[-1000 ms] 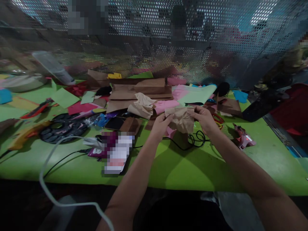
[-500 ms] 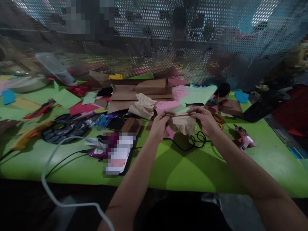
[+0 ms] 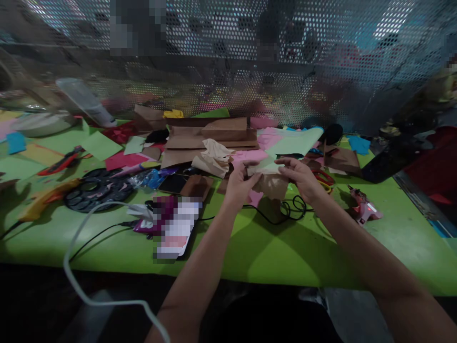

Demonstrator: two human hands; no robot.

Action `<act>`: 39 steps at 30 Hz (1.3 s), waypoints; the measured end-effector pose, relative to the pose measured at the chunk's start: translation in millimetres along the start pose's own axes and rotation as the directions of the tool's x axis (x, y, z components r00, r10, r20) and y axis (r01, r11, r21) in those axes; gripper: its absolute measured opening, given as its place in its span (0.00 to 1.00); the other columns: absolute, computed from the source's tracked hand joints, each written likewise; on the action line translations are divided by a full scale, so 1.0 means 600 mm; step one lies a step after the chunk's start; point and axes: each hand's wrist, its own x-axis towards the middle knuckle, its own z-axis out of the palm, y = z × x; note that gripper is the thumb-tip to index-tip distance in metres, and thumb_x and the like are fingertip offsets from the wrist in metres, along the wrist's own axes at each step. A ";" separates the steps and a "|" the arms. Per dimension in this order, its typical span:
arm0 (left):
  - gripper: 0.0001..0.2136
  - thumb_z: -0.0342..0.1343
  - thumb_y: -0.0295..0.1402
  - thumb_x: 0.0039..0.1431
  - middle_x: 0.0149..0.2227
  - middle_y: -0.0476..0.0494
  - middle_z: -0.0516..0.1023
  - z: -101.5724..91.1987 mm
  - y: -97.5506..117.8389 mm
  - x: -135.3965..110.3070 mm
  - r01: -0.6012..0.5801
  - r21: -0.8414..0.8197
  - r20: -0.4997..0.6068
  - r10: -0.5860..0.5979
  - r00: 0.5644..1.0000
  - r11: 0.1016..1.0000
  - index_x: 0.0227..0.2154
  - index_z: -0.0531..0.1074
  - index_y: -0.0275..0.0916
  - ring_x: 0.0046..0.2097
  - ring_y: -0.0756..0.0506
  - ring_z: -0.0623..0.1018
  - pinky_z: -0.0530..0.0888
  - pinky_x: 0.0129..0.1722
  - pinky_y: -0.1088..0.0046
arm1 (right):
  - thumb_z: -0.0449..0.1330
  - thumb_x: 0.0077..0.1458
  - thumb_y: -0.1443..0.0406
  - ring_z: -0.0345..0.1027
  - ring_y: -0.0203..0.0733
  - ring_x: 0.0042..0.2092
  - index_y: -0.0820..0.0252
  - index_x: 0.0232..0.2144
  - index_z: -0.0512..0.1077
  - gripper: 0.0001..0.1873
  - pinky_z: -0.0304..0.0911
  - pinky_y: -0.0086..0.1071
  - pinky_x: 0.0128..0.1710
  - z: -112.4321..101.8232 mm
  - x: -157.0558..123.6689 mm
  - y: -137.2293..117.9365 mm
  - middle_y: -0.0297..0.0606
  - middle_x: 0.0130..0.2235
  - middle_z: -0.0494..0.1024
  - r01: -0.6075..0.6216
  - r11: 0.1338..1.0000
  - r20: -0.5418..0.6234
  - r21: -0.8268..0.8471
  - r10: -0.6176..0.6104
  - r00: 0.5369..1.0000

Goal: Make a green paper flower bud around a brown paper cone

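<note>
A thin, crinkled piece of beige paper (image 3: 273, 186) hangs between my two hands above the table. My left hand (image 3: 241, 185) pinches its left side between thumb and fingers. On the right side, my right hand (image 3: 299, 177) grips it near the upper edge with bent fingertips. Part of the edge is hidden by the fingers. Just behind the hands lie a pale green sheet (image 3: 294, 143) and pink paper (image 3: 248, 156). A second crumpled beige paper (image 3: 213, 158) rests to the left of my left hand.
The green table (image 3: 271, 257) carries folded brown paper (image 3: 210, 143), a black round tray (image 3: 96, 190), a phone (image 3: 178, 228), and a yellow glue gun (image 3: 50, 200). A pink glue gun (image 3: 364, 207) and black cable (image 3: 271, 221) lie nearby. A perforated metal panel (image 3: 228, 71) stands behind.
The beige paper has turned, so its upper edge looks flatter and paler. My left thumb has stretched inward, and the fingers of both hands have shifted their hold.
</note>
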 end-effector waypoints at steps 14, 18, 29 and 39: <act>0.10 0.63 0.31 0.46 0.31 0.48 0.81 0.000 0.010 -0.006 0.154 -0.047 0.035 -0.152 0.988 0.987 0.34 0.80 0.37 0.33 0.51 0.76 0.72 0.34 0.77 | 0.69 0.38 0.64 0.69 0.38 0.32 0.56 0.26 0.79 0.07 0.64 0.32 0.35 -0.001 0.004 0.013 0.32 0.28 0.78 0.152 0.984 -0.056 -0.087 -0.158 0.986; 0.08 0.62 0.31 0.44 0.28 0.49 0.78 0.000 0.015 -0.006 0.223 -0.133 0.004 -0.225 0.974 0.966 0.30 0.79 0.37 0.28 0.53 0.73 0.70 0.29 0.79 | 0.67 0.38 0.65 0.70 0.39 0.33 0.56 0.25 0.79 0.06 0.65 0.33 0.37 0.000 0.006 0.015 0.32 0.28 0.79 0.175 0.983 -0.064 -0.052 -0.179 0.982; 0.11 0.66 0.31 0.46 0.33 0.47 0.79 -0.001 0.004 0.000 0.075 0.006 -0.014 -0.075 0.997 0.997 0.34 0.77 0.36 0.35 0.51 0.75 0.72 0.38 0.76 | 0.68 0.44 0.60 0.73 0.43 0.41 0.55 0.42 0.80 0.20 0.66 0.36 0.44 -0.006 0.000 0.003 0.35 0.37 0.81 0.094 0.995 0.070 -0.023 -0.092 0.993; 0.19 0.64 0.30 0.49 0.39 0.46 0.80 -0.003 0.001 -0.002 0.136 -0.028 0.087 -0.133 0.987 0.990 0.46 0.76 0.37 0.40 0.49 0.76 0.72 0.42 0.74 | 0.69 0.40 0.62 0.72 0.41 0.35 0.57 0.30 0.80 0.10 0.66 0.35 0.38 -0.010 0.011 0.020 0.35 0.31 0.80 0.177 0.969 -0.011 -0.174 -0.182 0.983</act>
